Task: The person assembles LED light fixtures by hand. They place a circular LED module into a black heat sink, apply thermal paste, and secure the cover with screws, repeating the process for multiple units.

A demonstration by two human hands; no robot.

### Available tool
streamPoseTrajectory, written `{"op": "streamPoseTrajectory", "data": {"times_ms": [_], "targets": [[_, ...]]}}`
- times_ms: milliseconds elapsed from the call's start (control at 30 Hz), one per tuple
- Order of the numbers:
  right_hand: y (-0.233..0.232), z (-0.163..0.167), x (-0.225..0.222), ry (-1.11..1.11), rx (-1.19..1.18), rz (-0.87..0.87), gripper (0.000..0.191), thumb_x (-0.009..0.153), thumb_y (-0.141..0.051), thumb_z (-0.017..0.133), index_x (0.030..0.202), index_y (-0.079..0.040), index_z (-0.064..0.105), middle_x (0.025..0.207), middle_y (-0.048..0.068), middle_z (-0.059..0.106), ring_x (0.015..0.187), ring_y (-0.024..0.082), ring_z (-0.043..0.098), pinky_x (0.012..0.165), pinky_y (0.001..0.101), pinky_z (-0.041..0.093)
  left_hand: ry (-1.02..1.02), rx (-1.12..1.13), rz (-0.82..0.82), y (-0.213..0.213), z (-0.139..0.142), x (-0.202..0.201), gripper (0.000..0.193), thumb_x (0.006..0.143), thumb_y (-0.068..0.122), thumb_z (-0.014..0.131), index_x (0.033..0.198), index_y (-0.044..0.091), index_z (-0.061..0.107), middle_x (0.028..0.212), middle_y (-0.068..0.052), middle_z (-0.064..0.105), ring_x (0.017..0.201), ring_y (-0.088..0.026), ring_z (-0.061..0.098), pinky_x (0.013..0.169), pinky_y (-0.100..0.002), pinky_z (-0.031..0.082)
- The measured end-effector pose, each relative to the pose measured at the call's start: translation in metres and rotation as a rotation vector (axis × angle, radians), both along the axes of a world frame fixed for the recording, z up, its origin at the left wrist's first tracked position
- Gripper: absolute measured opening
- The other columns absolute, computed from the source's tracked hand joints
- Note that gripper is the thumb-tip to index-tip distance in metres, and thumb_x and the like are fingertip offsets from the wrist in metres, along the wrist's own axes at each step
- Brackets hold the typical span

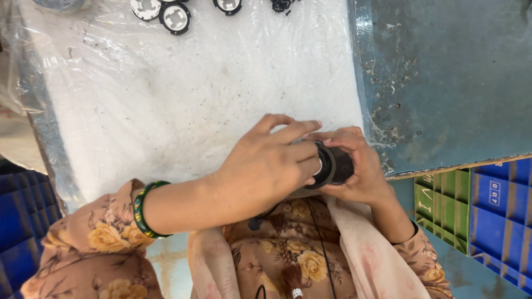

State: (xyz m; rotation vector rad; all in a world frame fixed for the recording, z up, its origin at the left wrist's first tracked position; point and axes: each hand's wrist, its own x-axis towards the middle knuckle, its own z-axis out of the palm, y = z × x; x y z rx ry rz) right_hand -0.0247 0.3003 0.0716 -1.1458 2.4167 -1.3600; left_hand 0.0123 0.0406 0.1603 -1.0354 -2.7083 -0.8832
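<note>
My right hand point(360, 171) grips a black round cylindrical part point(335, 165) from the right, at the near edge of the white padded sheet point(183, 99). My left hand point(271, 163) covers the part's open face from the left, fingers curled over its rim; a pale piece shows under the fingertips. A green bangle point(143, 210) circles my left wrist. Whether the left hand holds a separate small piece is hidden by the fingers.
Several round black-and-white parts point(176, 16) lie at the far edge of the sheet. A worn blue metal tabletop point(443, 77) lies to the right. Green point(443, 207) and blue point(501, 216) plastic crates stand at lower right, another blue crate point(19, 221) at lower left.
</note>
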Motion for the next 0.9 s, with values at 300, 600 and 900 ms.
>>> {"op": "streamPoseTrajectory", "data": {"times_ms": [300,600,900], "targets": [[-0.003,0.003,0.001,0.026,-0.038,-0.017,0.078,0.065,-0.027,0.095,0.127,-0.01,0.05,0.127,0.013,0.068,0.113,0.032,0.063,0.096,0.0428,0.052,0.094,-0.142,0.139,0.018,0.011,0.003,0.015,0.079,0.019,0.07,0.089,0.008,0.07,0.097,-0.004,0.064,0.11,-0.02,0.057,0.096,-0.055,0.038],[0.002,-0.004,-0.002,0.031,-0.039,0.0,0.078,0.067,-0.029,0.095,0.128,-0.008,0.051,0.121,0.013,0.064,0.113,0.033,0.063,0.094,0.0429,0.053,0.056,-0.214,0.108,0.023,0.019,-0.005,0.008,0.078,0.019,0.07,0.082,0.012,0.073,0.117,-0.004,0.057,0.128,-0.027,0.052,0.109,-0.073,0.03],[0.013,-0.015,-0.001,-0.009,0.086,-0.036,0.074,0.061,-0.031,0.093,0.121,-0.004,0.059,0.116,0.013,0.065,0.112,0.036,0.062,0.092,0.0439,0.053,-0.014,-0.223,-0.093,0.023,0.013,-0.023,0.014,0.08,0.02,0.07,0.077,0.007,0.076,0.125,-0.005,0.054,0.108,-0.024,0.062,0.107,-0.078,0.036]]}}
